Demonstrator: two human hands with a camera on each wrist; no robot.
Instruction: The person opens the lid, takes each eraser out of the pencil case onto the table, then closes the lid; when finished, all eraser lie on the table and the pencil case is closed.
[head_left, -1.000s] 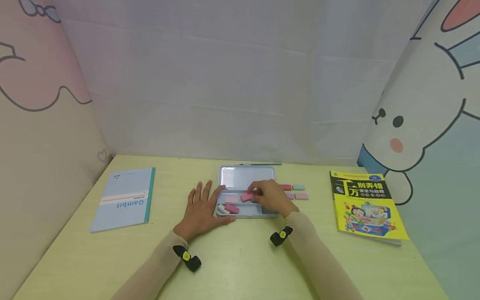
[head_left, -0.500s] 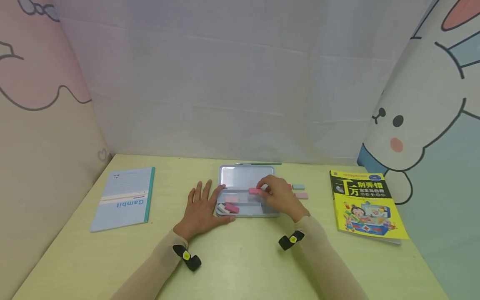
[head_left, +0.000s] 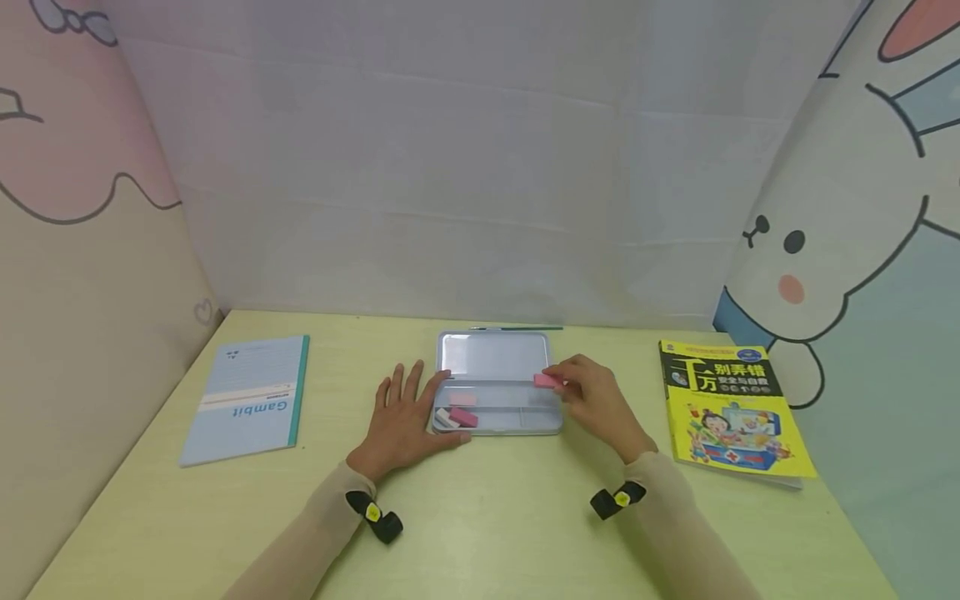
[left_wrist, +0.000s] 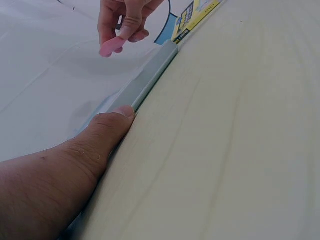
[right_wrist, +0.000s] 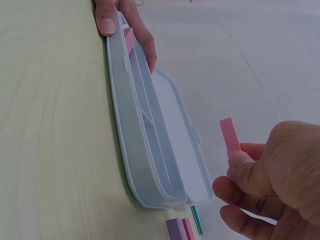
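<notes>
My left hand (head_left: 405, 421) lies with spread fingers at the left end of an open pale-blue pencil box (head_left: 498, 425). In the left wrist view its thumb (left_wrist: 117, 117) presses along the box's front edge. Between thumb and fingertips my right hand (head_left: 603, 408) pinches a pink eraser (head_left: 543, 381), held up over the box's right end. Inside the box, at the left, are a pale pink eraser (head_left: 462, 399), a deep pink eraser (head_left: 463, 417) and a white eraser (head_left: 445, 417). The raised lid (head_left: 491, 354) leans back behind the compartments.
A purple eraser (right_wrist: 176, 229) and a red-pink eraser (right_wrist: 188, 228) lie on the table past the box's right end, hidden by my right hand in the head view. A thin paintbrush (head_left: 517, 328) lies behind the lid. A notebook (head_left: 247, 400) is left, a yellow book (head_left: 738, 417) right.
My right hand has carried the pink eraser rightward from over the middle of the box to its right end, now covering the erasers on the table there. The left hand stays put.
</notes>
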